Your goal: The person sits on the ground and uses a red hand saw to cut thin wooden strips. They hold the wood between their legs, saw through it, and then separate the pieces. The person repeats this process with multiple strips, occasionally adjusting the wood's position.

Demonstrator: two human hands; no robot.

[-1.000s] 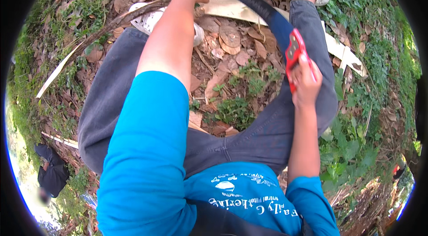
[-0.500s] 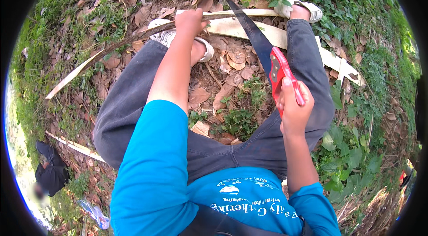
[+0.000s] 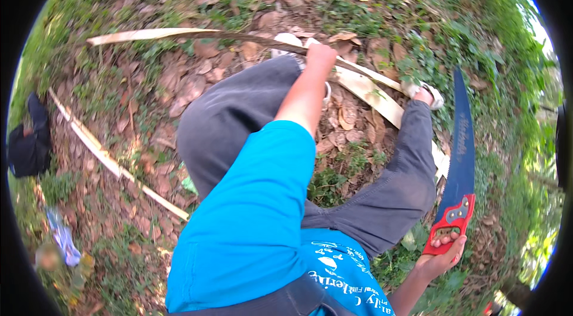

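Note:
My left hand [image 3: 322, 58] is closed around a long, thin wooden strip [image 3: 146, 35], pale with a dark bark-like edge, that runs from the far left across my feet. In my right hand [image 3: 443, 256], out to the right beside my knee, is a handsaw [image 3: 461, 143] with a red handle and a long tapering dark blade. Its blade points away from me, upright in the view and apart from the wood. A wider pale board [image 3: 373, 98] lies on the ground between my legs, under the strip, and passes behind my right shin.
Another long pale strip [image 3: 110, 164] lies on the leafy ground to the left. Farther left are a person in dark clothing [image 3: 30, 143] and a bluish plastic bag [image 3: 62, 238]. Dry leaves and low green plants surround my white shoes [image 3: 286, 42].
My right hand has swung the saw away from the wood, out to the right. The strip's left end has risen in the view, still in my left hand. My view has shifted left.

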